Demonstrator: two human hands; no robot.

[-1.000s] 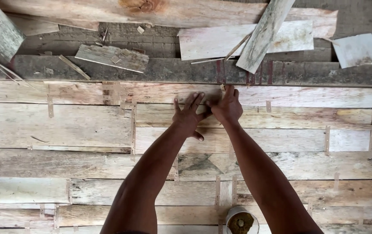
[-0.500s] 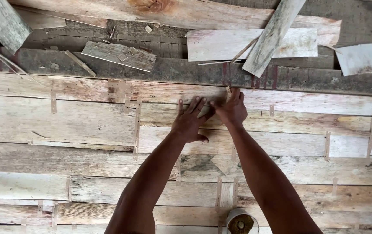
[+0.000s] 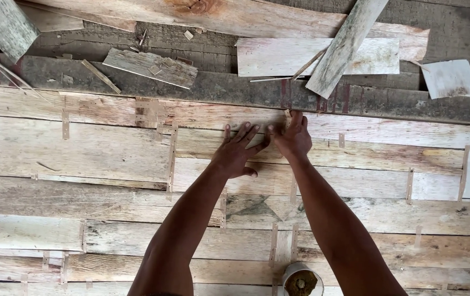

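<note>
Both hands are staying pressed on the veneer sheet (image 3: 109, 153), barely shifted from a moment ago: left hand (image 3: 236, 153) is lying flat, fingers spread, while right hand (image 3: 294, 138) is pinching a small tape strip (image 3: 287, 117) (thumbs nearly touching) at the seam beneath them.

Bare forearms, seemingly no sleeves

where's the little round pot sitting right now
In the head view the round pot sits at the bottom edge, just right of centre, on the veneer sheet, between the person's forearms and well below the left hand and right hand.
</note>
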